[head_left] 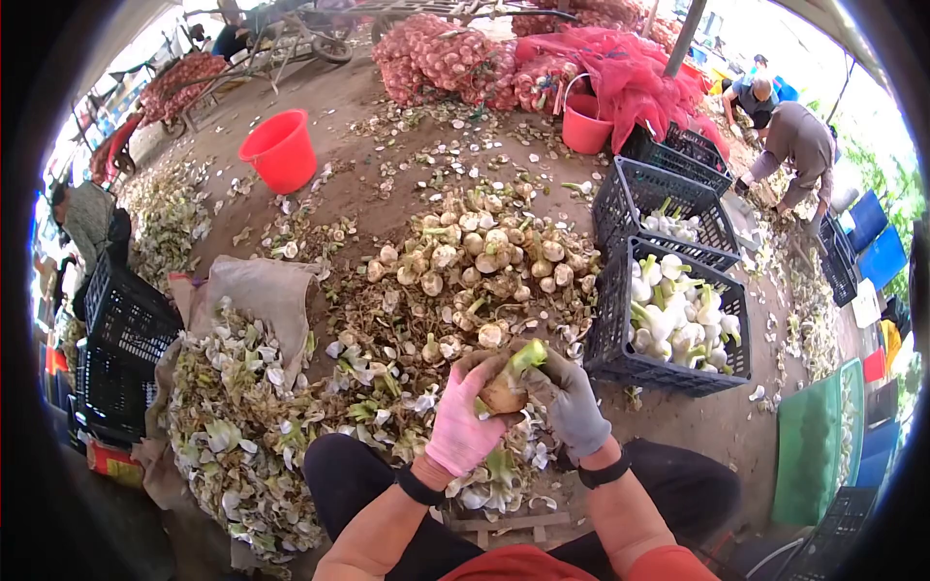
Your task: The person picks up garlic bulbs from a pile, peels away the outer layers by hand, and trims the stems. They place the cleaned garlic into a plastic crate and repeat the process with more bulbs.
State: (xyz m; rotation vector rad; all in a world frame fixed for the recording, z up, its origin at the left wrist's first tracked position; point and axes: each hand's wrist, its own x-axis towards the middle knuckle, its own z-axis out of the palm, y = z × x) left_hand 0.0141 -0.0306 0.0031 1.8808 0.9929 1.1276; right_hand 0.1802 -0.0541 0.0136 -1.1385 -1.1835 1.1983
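ground: dirt yard [387,208], husks everywhere
left hand [463,418]: pink glove, grasping bulb [506,389]
right hand [570,407]: grey glove, grasping same bulb
crate [620,334]: peeled bulbs, right of pile [480,257]

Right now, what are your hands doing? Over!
Left hand and right hand, both gloved, gripping one bulb. Unpeeled pile ahead, crate at right. Nothing blocking.

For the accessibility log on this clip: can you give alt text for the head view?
Two gloved hands, the left hand in pink and the right hand in grey, hold a bulb with a green stalk above a heap of husks. Beyond lie a pile of unpeeled bulbs and black crates of white peeled ones.
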